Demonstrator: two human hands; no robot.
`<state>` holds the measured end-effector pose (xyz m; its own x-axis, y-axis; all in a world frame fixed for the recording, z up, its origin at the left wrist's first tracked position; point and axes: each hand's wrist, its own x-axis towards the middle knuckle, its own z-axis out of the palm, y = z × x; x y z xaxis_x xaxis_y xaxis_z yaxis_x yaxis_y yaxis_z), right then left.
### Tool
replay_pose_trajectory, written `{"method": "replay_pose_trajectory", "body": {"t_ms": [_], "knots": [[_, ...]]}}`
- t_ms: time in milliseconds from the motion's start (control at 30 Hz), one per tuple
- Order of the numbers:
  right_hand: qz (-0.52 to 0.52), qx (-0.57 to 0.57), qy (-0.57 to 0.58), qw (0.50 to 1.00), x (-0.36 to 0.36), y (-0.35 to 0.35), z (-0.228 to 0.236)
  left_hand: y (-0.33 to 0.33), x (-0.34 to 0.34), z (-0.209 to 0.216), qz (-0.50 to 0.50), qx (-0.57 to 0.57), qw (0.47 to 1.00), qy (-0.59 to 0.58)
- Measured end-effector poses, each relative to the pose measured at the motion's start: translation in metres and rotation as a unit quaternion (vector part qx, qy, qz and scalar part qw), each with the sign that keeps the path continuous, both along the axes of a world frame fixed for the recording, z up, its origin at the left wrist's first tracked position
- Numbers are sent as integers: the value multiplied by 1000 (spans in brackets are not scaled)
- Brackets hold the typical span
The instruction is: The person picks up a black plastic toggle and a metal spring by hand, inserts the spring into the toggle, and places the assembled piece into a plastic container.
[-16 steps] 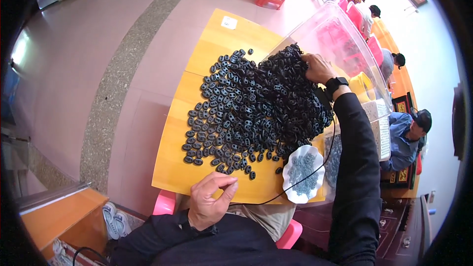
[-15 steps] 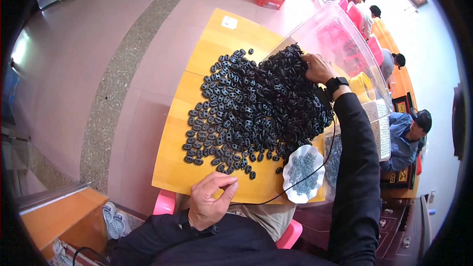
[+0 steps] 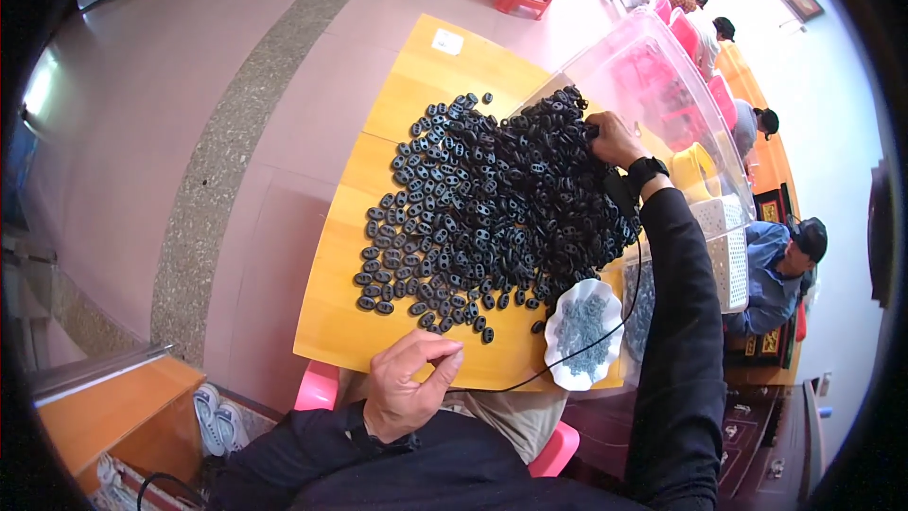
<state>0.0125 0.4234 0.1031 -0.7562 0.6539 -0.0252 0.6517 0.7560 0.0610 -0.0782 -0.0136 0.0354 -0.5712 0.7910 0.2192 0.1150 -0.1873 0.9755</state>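
A broad heap of small black oval pieces with two holes (image 3: pixel 511 189), perhaps cord locks, covers much of the yellow wooden table (image 3: pixel 345 255). My right hand (image 3: pixel 617 140) reaches to the heap's far right side. Its fingers are curled down against the pieces, tips hidden. A black band circles that wrist, and a cable runs from it. Low over the table's near edge is my left hand (image 3: pixel 411 383), with thumb and forefinger tips brought together. Anything between them is too small to make out. A white scalloped bowl (image 3: pixel 610 350) of tiny greyish bits stands right of it.
Behind my right hand stands a large clear plastic bin (image 3: pixel 653 14). A yellow round container (image 3: pixel 695 170) and a white perforated basket (image 3: pixel 728 265) are beside my right forearm. The thin black cable (image 3: pixel 558 360) crosses the bowl. Several people sit along the right.
My right hand has shifted slightly at the heap's edge, its fingers drawn in more. My left hand keeps its pinch, and the whole view has shifted a little.
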Motion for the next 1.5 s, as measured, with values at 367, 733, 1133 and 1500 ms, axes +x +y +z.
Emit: {"method": "replay_pose_trajectory", "body": {"t_ms": [367, 733, 1133, 1500], "knots": [[-32, 11, 24, 999, 32, 23, 0, -5, 4, 2, -23, -20, 1000, -3], [-147, -313, 253, 903, 41, -56, 24, -1, 10, -5, -92, -33, 995, 25], [-100, -585, 180, 785, 65, -256, -29, 4, 30, -32, -230, -14, 957, 175], [-93, -575, 236, 778, 82, -278, -38, 23, 47, -44, -192, 26, 922, 335]]}}
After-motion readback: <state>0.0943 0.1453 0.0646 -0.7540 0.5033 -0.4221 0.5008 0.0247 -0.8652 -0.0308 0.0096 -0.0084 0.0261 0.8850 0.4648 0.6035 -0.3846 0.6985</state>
